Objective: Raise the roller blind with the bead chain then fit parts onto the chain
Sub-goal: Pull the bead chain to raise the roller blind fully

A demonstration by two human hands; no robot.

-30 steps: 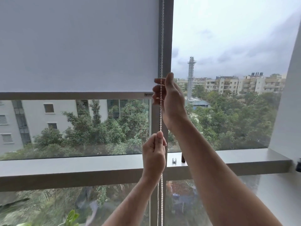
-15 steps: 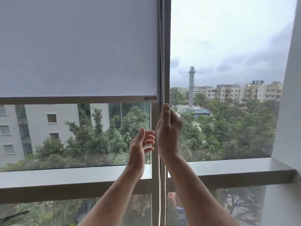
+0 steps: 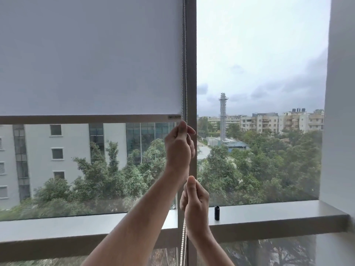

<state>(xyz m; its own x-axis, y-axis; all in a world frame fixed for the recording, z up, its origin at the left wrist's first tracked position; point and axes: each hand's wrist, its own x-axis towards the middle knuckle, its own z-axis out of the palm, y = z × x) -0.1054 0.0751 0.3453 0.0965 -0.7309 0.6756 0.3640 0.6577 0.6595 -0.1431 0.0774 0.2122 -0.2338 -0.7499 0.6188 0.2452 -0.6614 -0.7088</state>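
The pale grey roller blind (image 3: 90,58) covers the upper left pane, and its bottom bar (image 3: 86,119) sits about mid-height. The white bead chain (image 3: 185,77) runs down along the window mullion. My left hand (image 3: 178,148) is just below the bar's right end, pinching the chain between thumb and fingers. Lower down, my right hand (image 3: 196,204) is closed around the same chain at sill height. Below it, the chain's loop hangs out of the bottom of the view.
A grey window sill (image 3: 278,212) runs across the view, with a small black cylinder (image 3: 216,213) standing on it just right of my right hand. A white wall (image 3: 340,112) borders the right side. Trees and buildings lie beyond the glass.
My right hand has pulled the chain down from a high grip to sill level. My left hand let go, opened, then took the chain higher up. The bottom bar has risen slightly.
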